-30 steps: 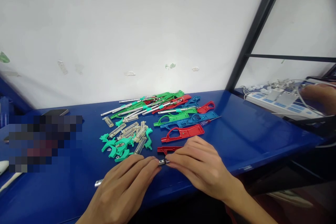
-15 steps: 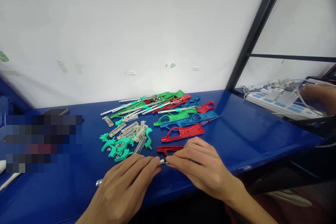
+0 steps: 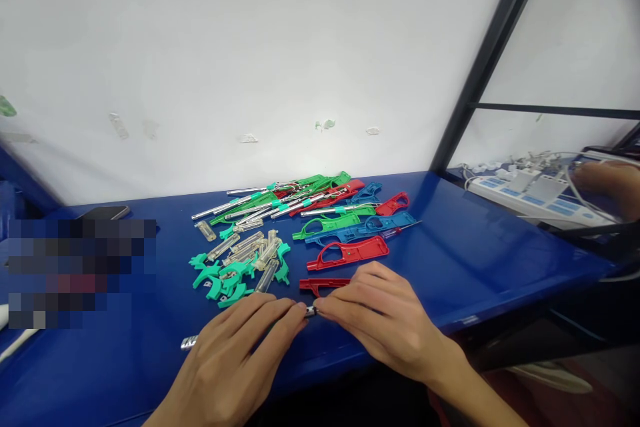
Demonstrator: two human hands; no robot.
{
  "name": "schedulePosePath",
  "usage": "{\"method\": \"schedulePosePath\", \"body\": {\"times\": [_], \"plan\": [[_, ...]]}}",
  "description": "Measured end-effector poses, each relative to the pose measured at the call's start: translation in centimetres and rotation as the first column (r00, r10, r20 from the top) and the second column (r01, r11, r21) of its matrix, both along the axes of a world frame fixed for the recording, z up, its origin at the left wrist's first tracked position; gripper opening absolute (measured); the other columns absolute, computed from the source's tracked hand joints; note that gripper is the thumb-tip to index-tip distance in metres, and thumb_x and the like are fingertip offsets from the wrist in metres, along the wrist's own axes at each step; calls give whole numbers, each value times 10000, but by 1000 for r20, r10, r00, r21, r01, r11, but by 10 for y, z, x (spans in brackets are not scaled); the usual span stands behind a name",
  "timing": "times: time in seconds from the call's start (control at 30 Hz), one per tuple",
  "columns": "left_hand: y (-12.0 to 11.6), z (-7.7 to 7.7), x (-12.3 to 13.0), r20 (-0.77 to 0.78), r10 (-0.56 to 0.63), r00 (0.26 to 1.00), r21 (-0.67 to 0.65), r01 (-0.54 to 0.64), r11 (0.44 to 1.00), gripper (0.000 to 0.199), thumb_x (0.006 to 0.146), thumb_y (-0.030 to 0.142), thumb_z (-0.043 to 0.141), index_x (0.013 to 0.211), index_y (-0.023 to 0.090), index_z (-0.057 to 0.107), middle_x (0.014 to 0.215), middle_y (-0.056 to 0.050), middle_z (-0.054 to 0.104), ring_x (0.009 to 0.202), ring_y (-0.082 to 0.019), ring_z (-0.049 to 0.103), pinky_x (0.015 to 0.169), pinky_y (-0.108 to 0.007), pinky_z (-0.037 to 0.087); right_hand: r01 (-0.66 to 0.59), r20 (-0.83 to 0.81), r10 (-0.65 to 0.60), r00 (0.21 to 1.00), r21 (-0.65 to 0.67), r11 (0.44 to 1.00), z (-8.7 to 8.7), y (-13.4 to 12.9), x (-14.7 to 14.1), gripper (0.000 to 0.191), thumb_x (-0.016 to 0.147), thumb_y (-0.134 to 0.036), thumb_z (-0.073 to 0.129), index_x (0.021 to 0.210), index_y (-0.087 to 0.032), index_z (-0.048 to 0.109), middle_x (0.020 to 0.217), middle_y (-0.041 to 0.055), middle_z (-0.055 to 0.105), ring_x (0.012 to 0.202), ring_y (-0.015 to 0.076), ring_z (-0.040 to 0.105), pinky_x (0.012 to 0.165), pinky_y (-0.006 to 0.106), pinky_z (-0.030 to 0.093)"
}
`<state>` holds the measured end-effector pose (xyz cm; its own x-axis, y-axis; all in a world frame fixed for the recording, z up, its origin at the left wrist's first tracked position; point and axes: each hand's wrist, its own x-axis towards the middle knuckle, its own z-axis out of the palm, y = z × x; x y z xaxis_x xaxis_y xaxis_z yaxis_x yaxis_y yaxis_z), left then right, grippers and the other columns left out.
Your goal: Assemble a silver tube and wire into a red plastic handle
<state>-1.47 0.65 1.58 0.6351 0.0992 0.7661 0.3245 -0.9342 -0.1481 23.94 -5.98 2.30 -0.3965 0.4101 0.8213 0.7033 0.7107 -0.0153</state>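
My left hand [image 3: 240, 353] is closed around a silver metal lighter tube [image 3: 189, 342]. The slotted tip sticks out at the left of that hand, and the other end shows between my two hands. My right hand [image 3: 387, 320] pinches at this right end; the fingers hide whatever small part is there. Just behind the right fingers lies a red lighter casing half [image 3: 310, 285], partly covered by the hand. A second red casing half [image 3: 360, 252] rests further back. Teal plastic triggers [image 3: 235, 297] and clear fuel tanks [image 3: 245, 250] lie heaped beyond my left hand.
Green, red and blue casings with silver tubes [image 3: 250, 200] are piled near the wall. A small screwdriver [image 3: 395, 231] lies by the blue casing half [image 3: 340, 234]. A phone [image 3: 110, 213] is at the back left. Beyond the rack, a person's hand [image 3: 613, 185] is near a power strip [image 3: 540, 200].
The metal tube has turned slightly between my hands, and its tip shows a little more at the left. Both hands stay in nearly the same place.
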Motion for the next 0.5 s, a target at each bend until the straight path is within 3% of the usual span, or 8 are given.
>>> {"method": "schedulePosePath", "body": {"times": [0.3,0.5], "plan": [[-1,5,5,19,-15,1000,-11,15,1000,217,1149,140,561,1194,152,773,1042,-51,841,899,-180,799,892,-321,637,4,-10,-4,1000,27,1000,-1,0,-1,139,1086,-98,652,1144,-142,770,941,41,849,718,137,700,698,342,515],[0,4,-2,-34,-43,999,1,43,999,288,1138,62,512,1257,152,758,1124,-40,844,999,-181,780,952,-319,613,9,-16,-9,1000,10,1000,0,-1,0,113,1076,-100,678,1126,-145,770,945,37,850,723,136,689,704,338,497]]}}
